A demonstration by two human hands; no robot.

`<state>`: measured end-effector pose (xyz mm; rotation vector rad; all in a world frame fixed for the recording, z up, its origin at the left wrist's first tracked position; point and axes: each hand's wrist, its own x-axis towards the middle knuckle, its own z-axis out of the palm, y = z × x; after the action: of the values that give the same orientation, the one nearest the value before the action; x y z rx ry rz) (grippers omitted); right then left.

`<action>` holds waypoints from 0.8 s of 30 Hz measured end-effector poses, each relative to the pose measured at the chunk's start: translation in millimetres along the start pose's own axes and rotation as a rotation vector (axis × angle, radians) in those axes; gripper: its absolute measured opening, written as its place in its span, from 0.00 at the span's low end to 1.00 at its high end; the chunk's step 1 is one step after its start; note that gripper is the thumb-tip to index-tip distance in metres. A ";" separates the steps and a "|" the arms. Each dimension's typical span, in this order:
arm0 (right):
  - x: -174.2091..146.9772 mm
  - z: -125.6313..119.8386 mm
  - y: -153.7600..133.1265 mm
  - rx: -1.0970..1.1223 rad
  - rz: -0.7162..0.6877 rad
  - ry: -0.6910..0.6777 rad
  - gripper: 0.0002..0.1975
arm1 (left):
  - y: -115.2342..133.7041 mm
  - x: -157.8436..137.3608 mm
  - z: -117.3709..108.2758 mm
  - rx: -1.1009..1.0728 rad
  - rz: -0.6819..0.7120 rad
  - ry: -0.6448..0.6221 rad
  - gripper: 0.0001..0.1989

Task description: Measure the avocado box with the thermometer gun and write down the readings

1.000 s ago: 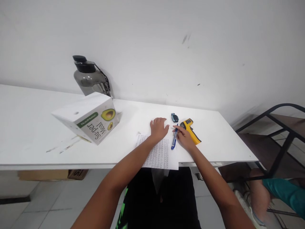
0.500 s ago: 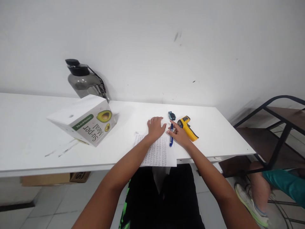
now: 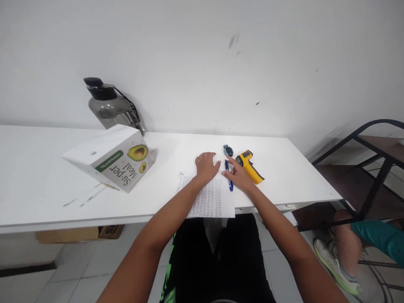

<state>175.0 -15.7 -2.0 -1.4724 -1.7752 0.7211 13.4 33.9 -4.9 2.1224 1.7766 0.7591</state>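
My left hand [image 3: 206, 167] lies open and palm down at the top edge of a sheet of paper [image 3: 210, 200] covered in rows of small marks. Beside it, my right hand [image 3: 239, 173] has its thumb and index finger apart around a blue pen [image 3: 230, 183], which lies slanted on the table at the paper's right side. The fingers are over or touching the pen without closing on it. Just beyond them lies a dark, round-faced watch [image 3: 228, 150] with a blue-green strap. A yellow infrared thermometer [image 3: 252, 171] rests right behind my right hand.
To the left stands a white Su-per Meal box [image 3: 123, 162] with avocado pictures, and a grey bottle [image 3: 110, 105] behind it. The white table [image 3: 293, 176] meets a wall. A dark metal rack [image 3: 369, 185] and a person's leg [image 3: 347, 242] are at the right.
The pen has turned from nearly upright in view to a slant, its lower end moving right. My right hand shifted slightly; my left hand stays in place. The view tilted a little.
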 end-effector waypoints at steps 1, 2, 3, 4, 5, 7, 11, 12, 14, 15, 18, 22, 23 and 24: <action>0.3 0.5 0.8 -0.014 -0.012 0.001 0.35 | -0.1 0.0 0.1 -0.002 0.001 -0.001 0.20; 0.6 1.1 1.8 -0.027 -0.023 0.002 0.33 | -0.1 -0.1 0.1 -0.002 0.002 -0.003 0.20; 0.8 1.7 2.7 -0.037 -0.031 0.002 0.32 | -0.1 -0.1 0.0 0.000 0.001 -0.005 0.20; 1.0 2.2 3.7 -0.041 -0.038 0.003 0.30 | 0.0 -0.2 0.0 0.002 0.000 -0.007 0.20; 1.2 2.6 4.7 -0.040 -0.043 0.005 0.29 | 0.1 -0.2 0.0 0.004 -0.001 -0.010 0.20; 1.5 3.1 6.6 -0.028 -0.053 0.011 0.27 | 0.3 -0.2 0.0 0.001 -0.003 -0.012 0.20; 1.7 3.0 8.4 -0.014 -0.067 0.030 0.25 | 0.5 -0.3 -0.3 -0.016 -0.004 -0.012 0.20; 1.7 2.8 8.2 -0.011 -0.068 0.033 0.24 | 0.6 -0.4 -0.5 -0.018 -0.003 -0.012 0.21; 1.5 2.6 7.2 -0.006 -0.070 0.035 0.24 | 0.9 -0.8 -1.1 -0.015 0.003 -0.013 0.21; 1.3 2.6 6.6 -0.004 -0.073 0.035 0.24 | 1.1 -1.0 -1.4 -0.009 0.006 -0.015 0.21; 0.8 2.5 5.0 -0.007 -0.086 0.036 0.22 | 1.4 -1.6 -1.8 0.005 0.008 -0.017 0.20; 0.6 2.5 5.3 0.001 -0.095 0.040 0.22 | 0.8 -1.7 -0.9 -0.006 0.014 -0.004 0.20; 0.6 2.6 5.7 0.005 -0.098 0.040 0.22 | 0.6 -1.7 -0.6 -0.006 0.017 -0.003 0.20; 0.6 2.6 6.1 0.009 -0.101 0.040 0.22 | 0.3 -1.7 -0.3 -0.005 0.019 -0.003 0.20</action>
<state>176.4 -13.8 -8.2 -1.3715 -1.7997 0.6434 13.2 32.1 -4.8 2.1396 1.7536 0.7635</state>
